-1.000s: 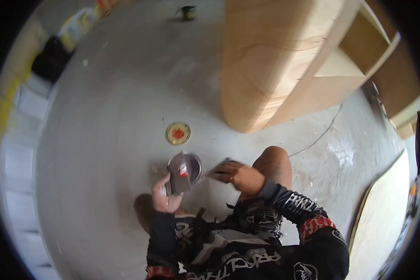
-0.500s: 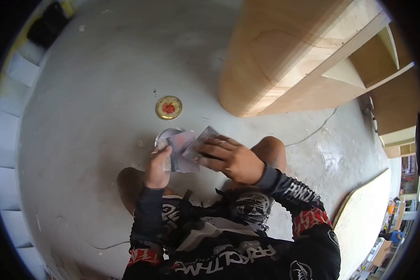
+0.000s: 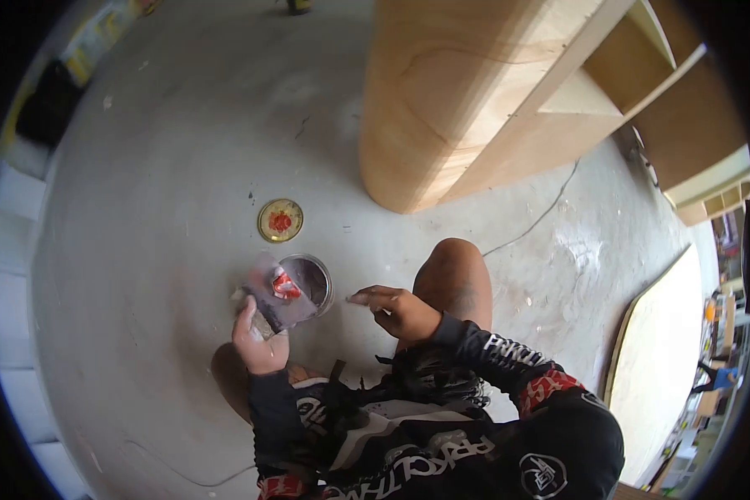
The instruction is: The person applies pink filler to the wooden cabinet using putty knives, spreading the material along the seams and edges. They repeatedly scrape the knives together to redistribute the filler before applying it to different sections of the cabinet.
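My left hand [image 3: 260, 340] is closed on a thin, translucent spreader sheet [image 3: 296, 312] smeared with grey. A crumpled-looking red and white thing [image 3: 286, 286] shows at its upper part, and a blurred pinkish edge sticks out behind. The sheet overlaps the left side of an open round can [image 3: 320, 273] with grey stuff inside. To the right of the can is my right hand [image 3: 407, 313], fingers stretched out together towards it and the thumb lower down. No tool shows in that hand, and the fingertips look whitish.
A round lid [image 3: 267, 221] with a red patch lies on the floor beyond the can. Ahead on the right stands a curved plywood cabinet [image 3: 429, 125]. A cable [image 3: 542, 225] runs from near my knee. A pale board [image 3: 654, 342] lies at the right, with a distant person [image 3: 719, 379] beyond.
The grey sheet in my right hand no longer shows there. Both hands have moved apart, the left turning its sheet and uncovering the can. The view has shifted.
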